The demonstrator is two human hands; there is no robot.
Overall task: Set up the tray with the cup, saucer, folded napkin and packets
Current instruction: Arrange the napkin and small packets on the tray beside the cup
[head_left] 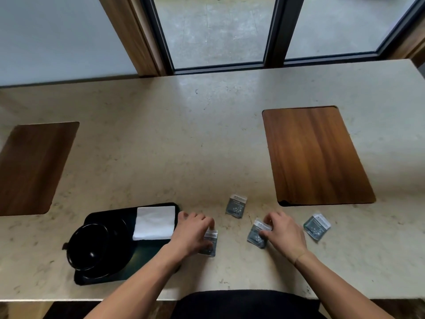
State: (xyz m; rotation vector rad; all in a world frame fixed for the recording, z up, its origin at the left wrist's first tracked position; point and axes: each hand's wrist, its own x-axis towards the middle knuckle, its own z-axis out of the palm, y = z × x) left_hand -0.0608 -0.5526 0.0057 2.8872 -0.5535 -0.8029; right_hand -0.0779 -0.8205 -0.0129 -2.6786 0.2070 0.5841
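From the head camera, a black tray (pixel 147 252) sits on the pale stone counter (pixel 184 134) at the near left. On it stands a black cup (pixel 89 247) on a black saucer (pixel 115 261); dark on dark, their edges are hard to separate. A white folded napkin (pixel 154 222) lies on the tray's far right part.

Four grey packets lie on the counter right of the tray. The left hand (pixel 192 233) pinches the nearest packet (pixel 210 244), just beside the tray's right edge, fingers curled over it. The right hand (pixel 284 233) grips a second packet (pixel 257 233) between thumb and fingertips. A third packet (pixel 236 206) lies free, farther back between the two hands. A fourth packet (pixel 317 225) lies free just right of the right hand.

Two wooden insets, left (pixel 32 166) and right (pixel 315 155), are set into the counter.
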